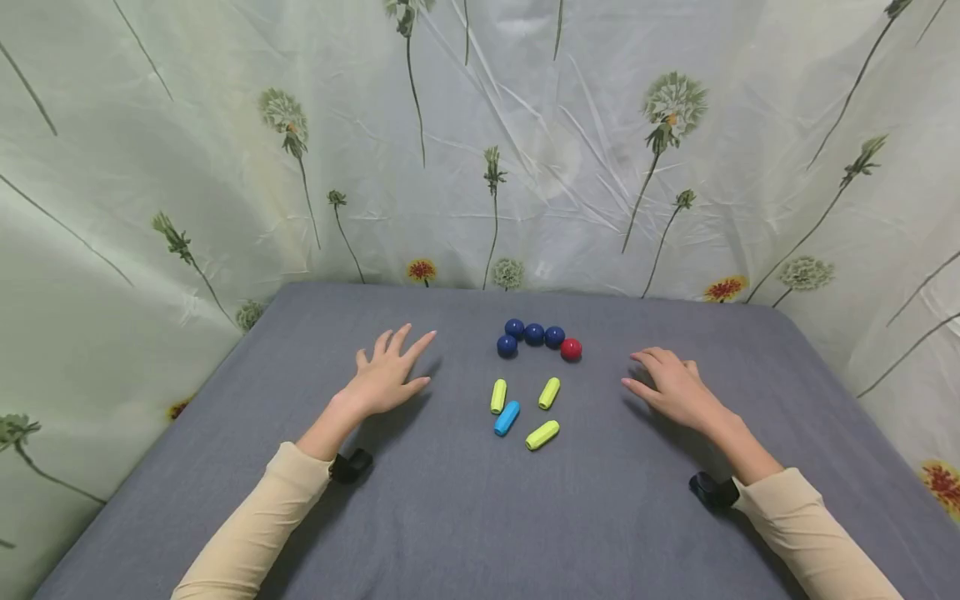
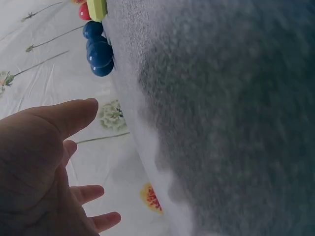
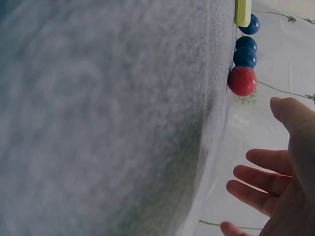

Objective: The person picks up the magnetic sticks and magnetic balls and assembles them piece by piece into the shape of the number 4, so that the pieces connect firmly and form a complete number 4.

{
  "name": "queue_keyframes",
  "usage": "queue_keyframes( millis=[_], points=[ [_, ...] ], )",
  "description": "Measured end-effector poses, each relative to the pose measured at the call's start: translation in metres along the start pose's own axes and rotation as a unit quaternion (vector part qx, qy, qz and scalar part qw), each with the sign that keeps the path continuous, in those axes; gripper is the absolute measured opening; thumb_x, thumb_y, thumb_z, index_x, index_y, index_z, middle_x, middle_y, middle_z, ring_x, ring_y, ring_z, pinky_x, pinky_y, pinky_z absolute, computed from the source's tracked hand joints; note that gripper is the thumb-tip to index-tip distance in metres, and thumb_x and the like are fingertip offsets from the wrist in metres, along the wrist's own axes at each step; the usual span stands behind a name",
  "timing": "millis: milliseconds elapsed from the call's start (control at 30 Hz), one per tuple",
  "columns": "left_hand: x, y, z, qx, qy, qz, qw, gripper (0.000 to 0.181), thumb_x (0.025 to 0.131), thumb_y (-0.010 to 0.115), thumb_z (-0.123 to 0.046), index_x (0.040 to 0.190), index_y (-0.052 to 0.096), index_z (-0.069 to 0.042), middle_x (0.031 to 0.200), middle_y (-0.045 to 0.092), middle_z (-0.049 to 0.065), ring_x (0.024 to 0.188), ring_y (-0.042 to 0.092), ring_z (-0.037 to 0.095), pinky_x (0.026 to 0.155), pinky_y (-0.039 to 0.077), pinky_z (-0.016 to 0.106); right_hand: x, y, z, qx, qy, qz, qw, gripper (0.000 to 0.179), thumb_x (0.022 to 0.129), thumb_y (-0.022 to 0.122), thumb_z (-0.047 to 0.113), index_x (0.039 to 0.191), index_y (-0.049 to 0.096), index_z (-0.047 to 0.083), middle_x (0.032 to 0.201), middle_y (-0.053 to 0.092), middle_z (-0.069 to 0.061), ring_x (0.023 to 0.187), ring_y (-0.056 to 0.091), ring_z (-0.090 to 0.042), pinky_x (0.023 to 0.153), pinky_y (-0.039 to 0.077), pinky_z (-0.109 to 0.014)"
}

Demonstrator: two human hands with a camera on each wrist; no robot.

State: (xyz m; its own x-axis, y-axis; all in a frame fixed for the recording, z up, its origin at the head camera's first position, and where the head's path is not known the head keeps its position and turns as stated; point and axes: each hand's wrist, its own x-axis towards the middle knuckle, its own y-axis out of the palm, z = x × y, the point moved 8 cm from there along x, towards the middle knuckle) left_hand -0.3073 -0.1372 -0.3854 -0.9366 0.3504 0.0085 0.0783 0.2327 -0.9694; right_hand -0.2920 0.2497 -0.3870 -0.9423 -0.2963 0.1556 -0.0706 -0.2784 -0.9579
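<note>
My left hand (image 1: 385,377) hovers over the left part of the grey cloth with its fingers spread, holding nothing. On the other side, my right hand (image 1: 672,387) is held above the cloth, fingers loosely bent and nothing in them. Between the hands lie several dark blue balls (image 1: 534,334) in a bent row, and a red ball (image 1: 571,349) touches the right end. Nearer to me are three yellow-green ridged sticks (image 1: 549,393) and one bright blue stick (image 1: 507,418). In the right wrist view the red ball (image 3: 242,81) is the nearest to the right thumb.
A grey cloth (image 1: 450,517) covers the tabletop. Behind and at both sides hangs a pale curtain (image 1: 555,167) printed with dandelions. Each wrist wears a dark strap with a small camera, the left camera (image 1: 351,466) and the right camera (image 1: 714,492).
</note>
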Motion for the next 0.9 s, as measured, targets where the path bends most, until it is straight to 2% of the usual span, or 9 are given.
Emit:
queue_keyframes(
  millis=[167,433,700,900],
  points=[
    [0.003,0.003,-0.006,-0.016,0.009,0.001,0.9998,0.067,0.093,0.054,-0.038,0.150,0.020,-0.026,0.155,0.017,0.019,0.140,0.017,0.045,0.096,0.021,0.075,0.003,0.000,0.007,0.008,-0.016,-0.014,0.9997,0.042,0.091,0.058,0.032,0.118,0.059,0.000,0.120,0.059,-0.021,0.115,0.052,-0.037,0.085,0.037,-0.056],
    [0.010,0.007,-0.018,-0.024,0.019,-0.007,0.9995,0.058,0.093,0.056,-0.031,0.145,0.035,-0.016,0.147,0.033,0.022,0.135,0.030,0.042,0.094,0.031,0.064,0.007,0.002,0.017,0.020,-0.048,-0.023,0.9984,0.028,0.089,0.062,0.023,0.104,0.064,0.000,0.100,0.065,-0.015,0.093,0.061,-0.029,0.079,0.048,-0.048],
    [0.021,0.013,-0.030,-0.030,0.023,-0.001,0.9993,0.054,0.094,0.054,-0.035,0.143,0.040,-0.015,0.140,0.046,0.015,0.128,0.042,0.036,0.093,0.038,0.058,0.014,0.009,0.029,0.073,-0.042,0.004,0.9964,0.023,0.087,0.064,0.018,0.101,0.066,0.000,0.088,0.066,-0.009,0.079,0.059,-0.017,0.070,0.049,-0.036],
    [0.029,0.015,-0.038,-0.055,0.030,0.007,0.9980,0.054,0.094,0.053,-0.036,0.142,0.041,-0.014,0.139,0.047,0.015,0.128,0.044,0.035,0.097,0.038,0.058,0.020,0.013,0.037,0.090,-0.039,0.008,0.9952,0.023,0.087,0.064,0.017,0.101,0.066,0.000,0.089,0.067,-0.009,0.079,0.060,-0.016,0.070,0.050,-0.035]
  ],
)
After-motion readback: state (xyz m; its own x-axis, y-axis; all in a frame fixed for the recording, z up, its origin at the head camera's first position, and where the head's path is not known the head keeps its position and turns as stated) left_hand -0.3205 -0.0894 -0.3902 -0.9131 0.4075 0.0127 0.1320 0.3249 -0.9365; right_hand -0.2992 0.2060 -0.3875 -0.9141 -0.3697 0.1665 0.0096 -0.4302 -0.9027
